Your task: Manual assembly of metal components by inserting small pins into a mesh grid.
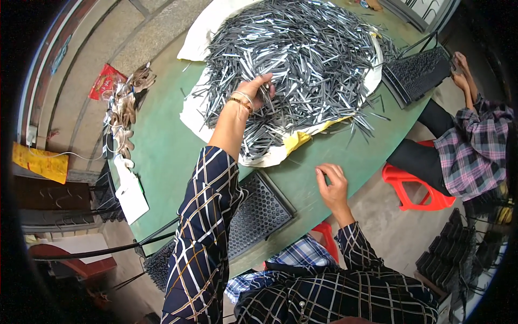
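At the frame's upper centre I see the left hand (256, 92) among the dark strips (315, 62), its grip too hidden to judge, while the right hand (333, 188) hangs slack and unladen over the table (157, 178), right of the tray (261, 209) at lower centre.

Our left fingers (263, 80) are at the pile of strips (307, 59), which lies on a sheet (195, 110) on the desk (162, 173). Nearer us than those fingers sits one tray (261, 210), with our right fingers (335, 171) to its right. Gloves (125, 113) lie along the desk's edge, left of our left fingers; well right of these come another tray (416, 74), then a co-worker (475, 151).
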`<action>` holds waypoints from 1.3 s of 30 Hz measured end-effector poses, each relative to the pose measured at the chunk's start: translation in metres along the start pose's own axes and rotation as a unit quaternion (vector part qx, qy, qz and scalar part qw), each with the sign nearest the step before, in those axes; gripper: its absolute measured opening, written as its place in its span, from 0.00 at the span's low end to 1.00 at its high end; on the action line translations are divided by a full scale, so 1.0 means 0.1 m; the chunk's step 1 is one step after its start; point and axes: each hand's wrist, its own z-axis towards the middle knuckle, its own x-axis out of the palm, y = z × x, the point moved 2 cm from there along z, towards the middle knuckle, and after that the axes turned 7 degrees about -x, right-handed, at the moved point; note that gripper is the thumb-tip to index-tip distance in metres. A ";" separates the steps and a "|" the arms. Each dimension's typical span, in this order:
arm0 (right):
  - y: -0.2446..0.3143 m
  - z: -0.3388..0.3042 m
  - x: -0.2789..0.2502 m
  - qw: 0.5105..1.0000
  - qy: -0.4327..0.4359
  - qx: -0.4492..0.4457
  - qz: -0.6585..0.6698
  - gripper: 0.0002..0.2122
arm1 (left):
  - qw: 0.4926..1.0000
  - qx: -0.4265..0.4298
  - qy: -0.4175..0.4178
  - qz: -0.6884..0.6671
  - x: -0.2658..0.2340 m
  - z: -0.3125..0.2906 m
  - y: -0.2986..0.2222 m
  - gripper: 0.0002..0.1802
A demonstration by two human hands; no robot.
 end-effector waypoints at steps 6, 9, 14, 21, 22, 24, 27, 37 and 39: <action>-0.03 -0.02 0.00 1.000 0.002 0.008 0.004 0.03 | 0.975 -0.056 0.044 -0.212 0.02 0.14 0.19 0.06; -0.03 -0.01 -0.01 1.000 0.001 0.007 0.005 0.03 | 0.989 0.022 0.017 -0.145 0.03 0.08 0.14 0.06; -0.03 -0.03 0.01 1.000 -0.003 0.012 0.013 0.03 | 0.996 0.049 -0.007 -0.075 0.01 0.04 0.13 0.05; -0.06 -0.04 0.00 1.000 -0.002 0.012 0.006 0.03 | 0.979 -0.022 0.052 -0.198 -0.02 0.00 0.15 0.06; -0.09 -0.05 -0.02 1.000 -0.001 0.016 0.002 0.03 | 0.978 -0.026 0.055 -0.198 0.03 -0.03 0.17 0.06; -0.08 -0.04 -0.02 1.000 -0.001 0.016 0.002 0.03 | 0.969 -0.072 0.052 -0.229 0.04 -0.09 0.16 0.07; -0.02 -0.02 0.01 1.000 -0.001 0.010 0.012 0.03 | 0.981 -0.057 -0.075 -0.169 -0.04 0.03 0.24 0.12; -0.06 -0.04 -0.03 1.000 -0.001 0.014 0.003 0.03 | 0.940 0.297 -0.137 0.094 0.18 -0.01 0.28 0.10; 0.00 -0.01 -0.01 1.000 0.000 0.010 0.012 0.03 | 0.903 0.369 -0.143 0.165 0.09 0.02 0.31 0.10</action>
